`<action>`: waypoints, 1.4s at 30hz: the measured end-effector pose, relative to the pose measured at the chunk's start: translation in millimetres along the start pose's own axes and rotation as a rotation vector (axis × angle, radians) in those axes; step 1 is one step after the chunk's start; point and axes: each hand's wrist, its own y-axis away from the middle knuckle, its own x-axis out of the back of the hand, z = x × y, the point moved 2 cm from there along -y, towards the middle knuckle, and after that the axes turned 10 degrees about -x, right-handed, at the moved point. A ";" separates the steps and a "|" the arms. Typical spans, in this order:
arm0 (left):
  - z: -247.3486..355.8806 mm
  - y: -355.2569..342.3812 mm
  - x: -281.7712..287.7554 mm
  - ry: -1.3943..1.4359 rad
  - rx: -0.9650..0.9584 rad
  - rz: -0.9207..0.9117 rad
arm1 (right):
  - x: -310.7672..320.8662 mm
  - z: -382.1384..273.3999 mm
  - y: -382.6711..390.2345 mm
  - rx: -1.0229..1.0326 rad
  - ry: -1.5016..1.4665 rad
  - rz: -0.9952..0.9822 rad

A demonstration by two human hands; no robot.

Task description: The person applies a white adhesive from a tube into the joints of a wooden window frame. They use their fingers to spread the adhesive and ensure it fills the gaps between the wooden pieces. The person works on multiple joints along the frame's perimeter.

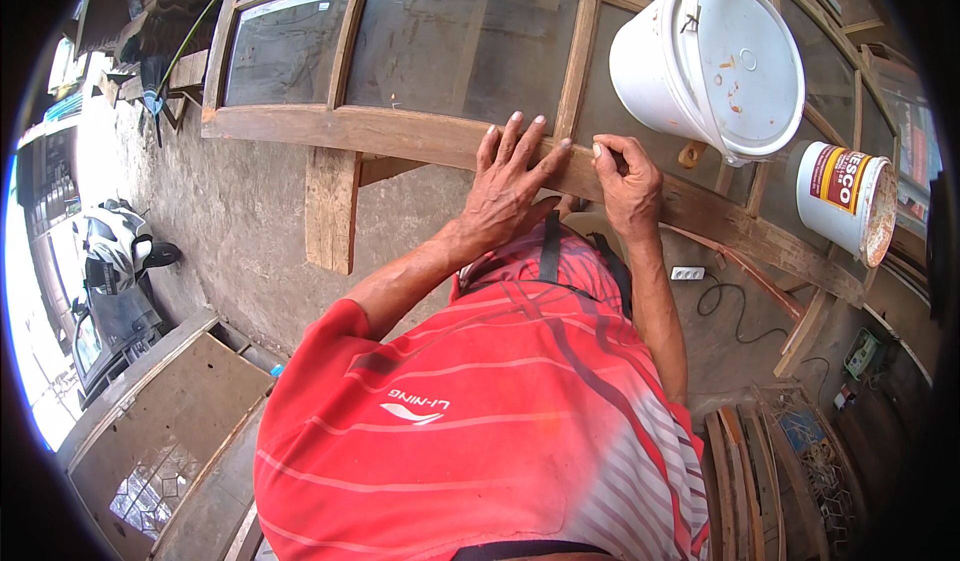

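Observation:
A wooden window frame [290, 125] with several glass panes [455, 46] lies across in front of me, held up on wooden supports. My left hand [505, 183] rests on its near rail, fingers spread out and empty. Just right of it, my right hand [630, 186] is closed at the same rail, thumb and curled fingers pressed together. Whatever the right hand pinches, if anything, is too small to see. A large white lidded bucket [650, 66] stands on the frame beyond my right hand. Further right stands a smaller white tub [826, 223] with a maroon and yellow label.
A wooden board [331, 211] props the frame at left. On the floor at right lie a white power strip [688, 273] and its black cable [745, 340]. Wooden slats [745, 461] are stacked lower right. A flat panel [185, 381] and a motorcycle [115, 251] stand at left.

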 end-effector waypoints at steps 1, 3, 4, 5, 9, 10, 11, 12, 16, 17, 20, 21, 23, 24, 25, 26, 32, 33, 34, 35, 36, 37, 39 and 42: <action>0.6 -0.5 0.4 -0.004 0.005 -0.005 | -0.3 -1.1 -0.4 0.002 0.011 0.000; -1.0 0.7 -1.6 0.002 -0.001 0.003 | 0.8 -3.6 -0.9 0.004 0.037 0.003; -2.2 2.0 -2.9 0.004 -0.005 0.006 | 1.2 -2.9 -0.3 0.004 0.041 0.004; -3.9 3.7 -3.9 0.021 0.003 0.011 | 1.5 -1.9 -0.5 0.006 0.044 0.004; -4.5 6.1 -4.5 0.042 0.010 0.017 | -0.1 2.6 -1.3 0.032 0.028 0.007; -3.6 5.5 -3.7 0.035 0.006 0.016 | 0.2 2.6 -1.6 0.030 0.029 0.008; -2.1 4.3 -2.6 0.023 0.009 0.007 | 0.1 2.7 -1.8 0.028 0.029 0.007; 0.2 2.1 -1.6 0.011 0.013 -0.002 | -0.1 2.7 -1.8 0.025 0.030 0.007; -1.6 4.4 -6.1 -0.007 0.003 0.001 | 0.7 1.9 -2.3 0.014 0.033 -0.001; -0.4 3.5 -5.0 -0.011 0.012 0.001 | 0.2 1.5 -1.3 0.012 0.031 -0.001; 6.0 -2.3 -2.1 -0.014 0.037 0.002 | 0.6 0.8 -2.3 0.005 0.019 -0.002; 7.5 -5.1 -1.4 -0.009 0.042 0.005 | 0.9 0.8 -2.3 0.001 0.014 -0.002; 6.0 -4.4 -4.1 0.016 0.051 0.024 | 0.1 3.0 -0.9 0.022 0.029 0.005; 2.0 -0.2 -8.5 0.037 0.054 0.040 | 0.7 3.1 -1.1 0.035 0.036 0.010; -0.9 2.6 -11.7 0.059 0.057 0.055 | 2.0 2.7 -1.5 0.032 0.038 0.008; -1.9 3.2 -10.3 0.069 0.050 0.054 | 1.4 2.6 -0.6 0.027 0.038 0.005; 4.3 -2.4 -2.1 0.023 0.042 0.001 | 0.5 0.1 -0.4 0.010 0.026 0.003; 4.0 -1.3 -2.8 0.014 0.034 -0.001 | 0.8 0.5 -0.7 0.019 0.030 0.008; 3.6 0.1 -3.5 0.006 0.027 -0.003 | 1.4 0.4 -0.7 0.020 0.036 0.009; 3.1 2.0 -3.3 0.035 0.017 0.005 | 1.5 0.2 -1.0 0.021 0.038 0.009; 2.5 4.7 -3.0 0.063 0.006 0.013 | 1.5 0.0 -1.3 0.022 0.040 0.010; 1.1 6.9 -3.1 0.092 -0.004 0.020 | 1.2 0.3 -1.5 0.023 0.038 0.009; -2.6 12.4 -6.0 0.065 -0.026 0.001 | 1.0 1.4 -0.7 0.026 0.036 0.007; 2.1 7.6 -3.4 0.033 -0.026 -0.004 | 0.8 1.6 -0.8 0.033 0.034 0.008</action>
